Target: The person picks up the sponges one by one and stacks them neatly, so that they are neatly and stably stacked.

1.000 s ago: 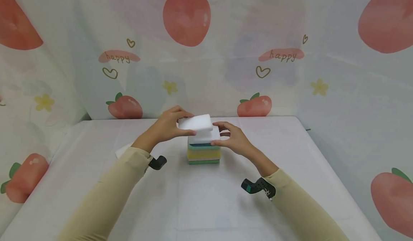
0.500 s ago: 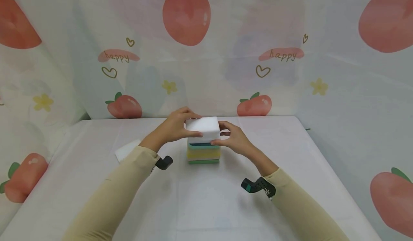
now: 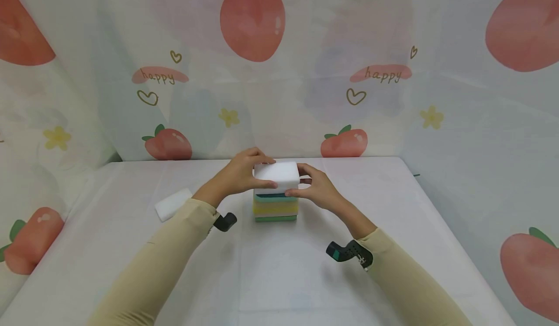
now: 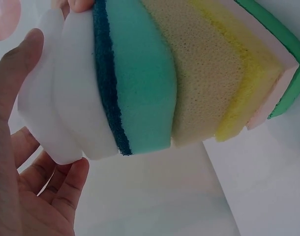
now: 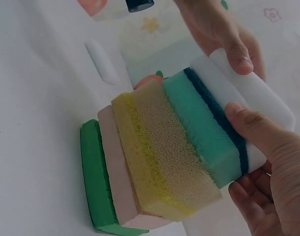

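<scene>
A stack of sponges (image 3: 275,208) stands at the middle of the table. From the bottom it runs green, pale pink, yellow with beige, then teal with a dark blue scouring layer. Two white sponges lie on top of these. My left hand (image 3: 240,174) pinches the uppermost white sponge (image 4: 39,108) between thumb and fingers from the left, and it sits flat against the lower white sponge (image 4: 81,88). On the right side, my right hand (image 3: 320,188) grips the lower white sponge, thumb in front and fingers behind.
Another white sponge (image 3: 172,204) lies on the white table (image 3: 279,277) to the left, near my left sleeve (image 3: 161,253). A fruit-printed backdrop (image 3: 301,88) rises behind the table. Small black cameras (image 3: 349,252) are strapped at both wrists.
My left hand has moved right and slightly down, bringing the uppermost white sponge from a tilted, offset position into line with the stack. My right hand has stayed in place.
</scene>
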Demonstrator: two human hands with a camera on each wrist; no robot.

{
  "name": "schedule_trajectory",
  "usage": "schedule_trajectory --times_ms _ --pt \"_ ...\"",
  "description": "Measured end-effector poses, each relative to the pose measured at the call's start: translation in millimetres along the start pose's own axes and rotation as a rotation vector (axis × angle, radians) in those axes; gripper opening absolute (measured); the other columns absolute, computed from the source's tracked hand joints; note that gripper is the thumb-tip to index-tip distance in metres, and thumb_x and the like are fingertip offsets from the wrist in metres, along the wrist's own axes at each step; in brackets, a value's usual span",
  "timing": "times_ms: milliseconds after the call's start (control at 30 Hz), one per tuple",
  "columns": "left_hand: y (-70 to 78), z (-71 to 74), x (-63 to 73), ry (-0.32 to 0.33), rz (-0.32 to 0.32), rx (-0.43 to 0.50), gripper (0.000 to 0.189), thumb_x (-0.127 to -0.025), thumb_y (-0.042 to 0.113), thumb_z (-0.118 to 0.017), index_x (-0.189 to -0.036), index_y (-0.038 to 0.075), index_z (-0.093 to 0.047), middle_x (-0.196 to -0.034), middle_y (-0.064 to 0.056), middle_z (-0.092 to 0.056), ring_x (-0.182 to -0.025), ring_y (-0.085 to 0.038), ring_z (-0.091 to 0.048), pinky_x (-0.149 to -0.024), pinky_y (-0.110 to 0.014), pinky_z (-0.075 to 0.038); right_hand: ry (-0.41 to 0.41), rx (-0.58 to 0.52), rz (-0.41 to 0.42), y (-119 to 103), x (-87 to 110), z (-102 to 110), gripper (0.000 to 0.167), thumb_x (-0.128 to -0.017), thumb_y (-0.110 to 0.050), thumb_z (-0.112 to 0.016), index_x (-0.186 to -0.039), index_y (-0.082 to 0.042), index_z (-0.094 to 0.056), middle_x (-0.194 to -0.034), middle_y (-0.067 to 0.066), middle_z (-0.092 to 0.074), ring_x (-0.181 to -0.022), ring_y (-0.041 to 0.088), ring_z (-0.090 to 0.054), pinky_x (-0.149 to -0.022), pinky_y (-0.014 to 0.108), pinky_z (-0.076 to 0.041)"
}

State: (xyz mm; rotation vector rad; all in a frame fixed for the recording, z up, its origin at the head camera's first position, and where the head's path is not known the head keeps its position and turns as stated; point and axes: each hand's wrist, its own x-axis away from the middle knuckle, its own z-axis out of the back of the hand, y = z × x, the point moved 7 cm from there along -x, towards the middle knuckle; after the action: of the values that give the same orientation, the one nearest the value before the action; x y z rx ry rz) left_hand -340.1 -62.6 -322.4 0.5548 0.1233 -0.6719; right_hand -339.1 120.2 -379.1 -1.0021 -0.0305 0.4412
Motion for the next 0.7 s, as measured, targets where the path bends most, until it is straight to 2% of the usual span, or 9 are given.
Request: schedule_trajectory --times_ms 300,700 --pt "-2.2 -3.9 1.1 -0.014 0.013 -0.007 0.061 -0.075 0.046 -0.084 -0.125 0.016 -0.068 -0.113 -0.001 -0.059 -0.105 -0.020 -0.055 -0.087 -0.035 -0.052 0.004 -0.002 0.005 0.9 -1.1 -0.7 0.074 -0.078 -0.025 -0.085 -0.139 -0.004 -0.049 -0.130 0.014 -0.058 -0.118 0.031 -0.057 -0.104 0.043 -0.047" --pt "-3.6 -7.5 0.2 -0.013 0.000 -0.012 0.060 -0.075 0.045 -0.084 -0.125 0.015 -0.068 -0.112 0.000 -0.058 -0.106 -0.020 -0.054 -0.088 -0.036 -0.052 -0.004 -0.016 0.002 1.3 -1.5 0.7 0.074 -0.077 -0.024 -0.085 -0.139 -0.006 -0.049 -0.129 0.013 -0.058 -0.116 0.031 -0.056 -0.104 0.044 -0.046"
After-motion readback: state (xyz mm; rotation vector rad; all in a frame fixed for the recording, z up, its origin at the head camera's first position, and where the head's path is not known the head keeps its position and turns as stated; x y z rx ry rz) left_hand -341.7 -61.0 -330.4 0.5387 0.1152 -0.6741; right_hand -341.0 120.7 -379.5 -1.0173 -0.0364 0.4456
